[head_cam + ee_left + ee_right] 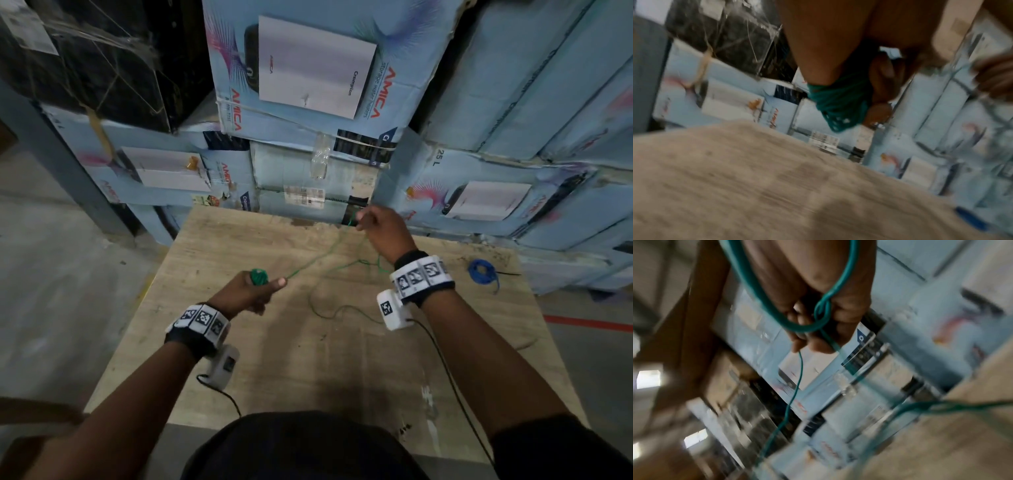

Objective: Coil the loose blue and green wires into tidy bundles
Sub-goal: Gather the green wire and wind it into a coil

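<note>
My left hand (pixel 255 286) grips a small wound bundle of green wire (pixel 258 276) above the wooden table (pixel 274 359); the bundle (pixel 838 104) shows as a thick green wad between my fingers in the left wrist view. A taut strand of green wire (pixel 318 257) runs up to my right hand (pixel 371 222), which pinches it near the table's far edge. More loose green wire (pixel 339 310) trails in loops over the table. The green wire (pixel 800 378) hangs from my right fingers (pixel 813 337) in the right wrist view. A coiled blue wire (pixel 481 270) lies at the table's right side.
Stacked light-blue cardboard boxes (pixel 308 85) stand right behind the table. A black wrapped box (pixel 102 61) sits at the upper left. Grey concrete floor (pixel 51 274) lies left of the table, with a red floor line (pixel 589 323) at the right.
</note>
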### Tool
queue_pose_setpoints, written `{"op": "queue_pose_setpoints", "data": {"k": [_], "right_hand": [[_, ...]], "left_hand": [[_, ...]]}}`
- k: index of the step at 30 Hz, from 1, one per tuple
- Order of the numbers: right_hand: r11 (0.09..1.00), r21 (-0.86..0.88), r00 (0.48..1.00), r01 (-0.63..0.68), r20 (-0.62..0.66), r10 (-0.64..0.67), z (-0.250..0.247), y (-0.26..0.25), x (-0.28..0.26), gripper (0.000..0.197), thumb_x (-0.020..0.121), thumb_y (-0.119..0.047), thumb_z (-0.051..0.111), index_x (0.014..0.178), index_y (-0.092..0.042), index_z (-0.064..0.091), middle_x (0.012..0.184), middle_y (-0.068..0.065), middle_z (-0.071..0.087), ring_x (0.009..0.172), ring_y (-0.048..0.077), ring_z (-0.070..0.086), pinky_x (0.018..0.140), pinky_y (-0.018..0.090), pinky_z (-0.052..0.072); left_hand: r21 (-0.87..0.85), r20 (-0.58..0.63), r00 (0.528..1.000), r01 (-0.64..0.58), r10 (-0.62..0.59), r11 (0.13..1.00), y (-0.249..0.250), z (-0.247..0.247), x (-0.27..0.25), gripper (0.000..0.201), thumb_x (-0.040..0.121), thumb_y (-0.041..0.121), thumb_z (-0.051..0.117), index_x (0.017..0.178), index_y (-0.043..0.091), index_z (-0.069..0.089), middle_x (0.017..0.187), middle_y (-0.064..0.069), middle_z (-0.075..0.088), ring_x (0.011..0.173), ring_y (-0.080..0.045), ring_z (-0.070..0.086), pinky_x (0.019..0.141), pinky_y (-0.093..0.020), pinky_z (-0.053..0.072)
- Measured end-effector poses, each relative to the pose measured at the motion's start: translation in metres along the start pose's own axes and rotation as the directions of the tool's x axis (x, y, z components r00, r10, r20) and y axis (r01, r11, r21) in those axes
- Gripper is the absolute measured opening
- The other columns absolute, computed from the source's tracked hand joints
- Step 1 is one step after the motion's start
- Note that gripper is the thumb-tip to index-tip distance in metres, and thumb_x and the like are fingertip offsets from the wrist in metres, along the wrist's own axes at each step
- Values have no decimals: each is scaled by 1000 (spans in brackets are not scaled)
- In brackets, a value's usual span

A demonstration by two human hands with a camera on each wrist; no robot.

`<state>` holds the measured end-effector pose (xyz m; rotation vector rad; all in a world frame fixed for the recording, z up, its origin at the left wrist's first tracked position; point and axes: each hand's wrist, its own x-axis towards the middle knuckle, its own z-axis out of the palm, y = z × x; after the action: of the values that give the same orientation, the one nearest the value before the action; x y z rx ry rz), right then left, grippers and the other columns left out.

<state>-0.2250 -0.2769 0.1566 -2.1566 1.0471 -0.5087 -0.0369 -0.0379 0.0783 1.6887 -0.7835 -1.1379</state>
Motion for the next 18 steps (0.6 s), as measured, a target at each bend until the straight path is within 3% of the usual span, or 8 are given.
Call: {"op": "queue_pose_setpoints", "data": {"k": [2, 4, 6, 9, 11, 14, 16, 18], "right_hand": [[902, -420, 975, 97, 223, -1, 10, 4, -4, 40, 94, -18, 56, 134, -11, 53, 141, 15, 53, 125, 35, 51, 104, 42, 43], [911, -345, 920, 227, 381, -85, 22, -1, -19, 53, 95, -16, 57, 146, -14, 44, 151, 13, 44, 138, 31, 41, 113, 39, 36], [969, -39, 875, 245, 439, -203, 35, -11, -38, 42, 99, -14, 55, 140, -16, 53, 143, 5, 56, 133, 20, 50, 113, 34, 38], [930, 359, 815, -84, 562, -143, 53, -22, -58, 31, 101, -16, 56, 132, -10, 59, 121, 7, 70, 113, 17, 66, 102, 30, 48], [862, 466, 790, -200, 597, -140, 63, -23, -66, 25, 99, -12, 60, 121, -1, 63, 102, 13, 72, 90, 19, 71, 88, 28, 55], [854, 493, 839, -166, 526, -140, 63, -24, -73, 19, 97, -7, 62, 105, 10, 66, 75, 11, 63, 60, 12, 60, 63, 22, 53], [857, 500, 895, -123, 430, -122, 56, -25, -67, 15, 99, -13, 61, 99, -3, 73, 69, 8, 57, 57, 18, 48, 51, 20, 43], [869, 494, 942, -21, 300, -148, 50, -26, -55, 16, 99, -15, 61, 95, -11, 76, 67, 6, 58, 60, 20, 48, 52, 18, 37]], "left_hand": [[-252, 47, 999, 6, 6, 968, 7, 19, -5, 53, 71, 51, 78, 51, 24, 37, 47, 3, 25, 37, -14, 26, 52, -27, 40], [-417, 45, 998, 58, -43, 907, 18, 33, -5, 57, 78, 47, 78, 55, 24, 32, 50, 3, 18, 37, -15, 20, 50, -26, 39], [-515, 34, 993, 118, -117, 849, 30, 41, -4, 51, 83, 46, 72, 56, 24, 34, 51, 4, 19, 39, -14, 21, 49, -27, 41], [-619, 22, 980, 169, -198, 767, 43, 44, -1, 49, 88, 50, 66, 56, 24, 39, 51, 6, 25, 39, -12, 24, 49, -28, 42], [-663, 16, 974, 180, -226, 727, 48, 43, 1, 51, 89, 53, 63, 55, 24, 39, 49, 7, 27, 38, -10, 25, 50, -26, 38], [-693, 34, 969, 199, -245, 693, 53, 42, 2, 52, 89, 56, 61, 55, 24, 39, 50, 7, 26, 37, -9, 24, 53, -26, 38], [-695, 88, 972, 217, -218, 686, 53, 42, -2, 53, 89, 60, 58, 57, 24, 35, 49, 7, 24, 36, -8, 23, 48, -25, 39], [-671, 232, 959, 280, -164, 686, 54, 45, -7, 56, 88, 64, 53, 58, 23, 30, 47, 7, 23, 34, -8, 21, 46, -25, 36]]}}
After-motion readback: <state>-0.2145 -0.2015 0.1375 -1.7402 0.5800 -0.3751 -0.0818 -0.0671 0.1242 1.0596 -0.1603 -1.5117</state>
